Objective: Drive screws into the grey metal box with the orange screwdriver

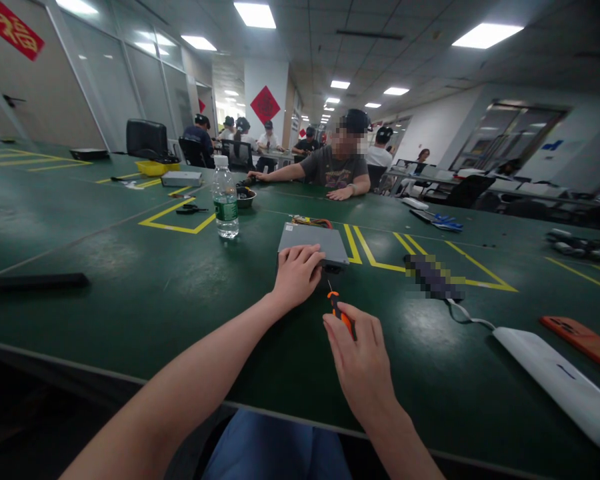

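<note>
A grey metal power supply unit point(325, 241) lies on the green table, with coloured wires point(313, 222) at its far side and a dark socket on the near face. My left hand point(299, 272) grips its near left part, fingers bent over the top; the thumb is mostly hidden. In my right hand point(363, 353), thumb and fingers pinch the orange and black handle of a screwdriver point(334, 301). The thin shaft points up toward the near face of the unit, just below the socket. Whether the tip touches the metal, I cannot tell.
A water bottle point(225, 207) stands left of the unit, near a small bowl point(246, 197). To the right lie a blurred-out dark device point(433, 277) on a cable, a white power bank point(555, 380) and an orange phone point(583, 340). Another person point(337, 167) sits opposite.
</note>
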Demonstrator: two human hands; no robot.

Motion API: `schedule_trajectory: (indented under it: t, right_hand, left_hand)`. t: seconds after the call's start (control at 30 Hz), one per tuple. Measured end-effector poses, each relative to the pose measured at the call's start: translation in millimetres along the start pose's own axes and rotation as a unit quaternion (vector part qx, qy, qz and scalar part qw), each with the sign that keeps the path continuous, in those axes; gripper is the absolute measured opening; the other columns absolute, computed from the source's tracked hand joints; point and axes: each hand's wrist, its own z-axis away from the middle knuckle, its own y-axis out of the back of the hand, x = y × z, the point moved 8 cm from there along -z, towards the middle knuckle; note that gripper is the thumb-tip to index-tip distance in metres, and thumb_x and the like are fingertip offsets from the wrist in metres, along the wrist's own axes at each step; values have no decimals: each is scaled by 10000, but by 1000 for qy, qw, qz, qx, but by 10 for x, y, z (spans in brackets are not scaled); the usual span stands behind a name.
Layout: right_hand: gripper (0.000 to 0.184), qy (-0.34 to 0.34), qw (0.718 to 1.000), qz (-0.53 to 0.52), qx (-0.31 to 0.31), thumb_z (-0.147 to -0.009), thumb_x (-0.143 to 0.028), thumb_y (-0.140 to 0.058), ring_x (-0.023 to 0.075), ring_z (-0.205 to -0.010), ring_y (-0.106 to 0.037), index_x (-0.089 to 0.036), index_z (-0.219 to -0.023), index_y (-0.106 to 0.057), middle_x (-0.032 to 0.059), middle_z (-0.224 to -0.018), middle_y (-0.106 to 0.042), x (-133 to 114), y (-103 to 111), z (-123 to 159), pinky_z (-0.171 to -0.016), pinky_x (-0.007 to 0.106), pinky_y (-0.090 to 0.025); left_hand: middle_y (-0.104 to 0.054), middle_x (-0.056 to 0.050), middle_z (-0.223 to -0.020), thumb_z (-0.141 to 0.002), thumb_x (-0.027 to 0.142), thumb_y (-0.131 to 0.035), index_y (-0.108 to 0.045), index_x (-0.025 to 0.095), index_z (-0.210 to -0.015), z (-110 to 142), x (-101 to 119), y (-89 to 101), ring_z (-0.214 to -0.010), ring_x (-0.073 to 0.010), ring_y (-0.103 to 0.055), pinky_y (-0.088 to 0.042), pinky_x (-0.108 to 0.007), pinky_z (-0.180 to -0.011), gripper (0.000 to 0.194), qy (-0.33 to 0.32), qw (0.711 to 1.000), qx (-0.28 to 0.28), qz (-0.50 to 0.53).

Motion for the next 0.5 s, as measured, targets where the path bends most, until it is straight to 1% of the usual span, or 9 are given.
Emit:
schedule_trajectory:
  t: [0.1,0.17,0.27,0.37,0.43,0.5]
  right_hand:
    - [163,-26,1000,7,11,-897,-178,-427,217,-882,-543,-138,-937,-580,140,-1011,-503,25,-10,-2,-671,331,-510]
    - [176,-40,999,8,6,-906,-207,-409,216,-865,-552,-126,-961,-555,156,-1022,-495,27,-28,0,-656,342,-521]
    - [200,-43,999,8,-9,-887,-154,-379,234,-915,-551,-115,-1032,-511,189,-1090,-476,3,-60,24,-704,388,-523]
    - [237,-36,999,11,-14,-888,-118,-348,234,-944,-566,-127,-1095,-463,185,-1103,-496,-1,-73,54,-697,363,-523]
    - [211,-47,999,17,-10,-915,-157,-342,213,-858,-602,-141,-1095,-451,155,-1043,-547,41,-60,61,-639,321,-516]
    - [196,-74,997,31,-12,-937,-241,-344,182,-688,-611,-149,-1064,-462,110,-919,-592,110,-44,61,-558,287,-494]
  left_hand:
    - [-544,1,-1259,-848,223,-472,-543,266,-1075,-3,0,1,-1142,-210,-439,-288,-408,-922,242,2,1000,4,2]
    - [-544,1,-1259,-850,226,-471,-543,267,-1080,-5,-1,-3,-1140,-209,-440,-288,-408,-923,244,4,1000,4,2]
    - [-548,4,-1255,-841,228,-486,-545,271,-1077,-8,-5,-13,-1134,-209,-442,-288,-409,-924,246,7,1000,2,1]
    - [-548,6,-1255,-837,224,-489,-546,274,-1071,-5,-8,-17,-1133,-212,-443,-286,-414,-926,245,9,1000,3,0]
    - [-544,3,-1259,-839,225,-487,-544,275,-1076,-1,-8,-19,-1134,-213,-443,-285,-415,-928,249,9,1000,4,0]
    - [-543,2,-1259,-839,228,-487,-543,275,-1081,2,-7,-19,-1136,-213,-440,-285,-414,-930,253,8,1000,2,0]
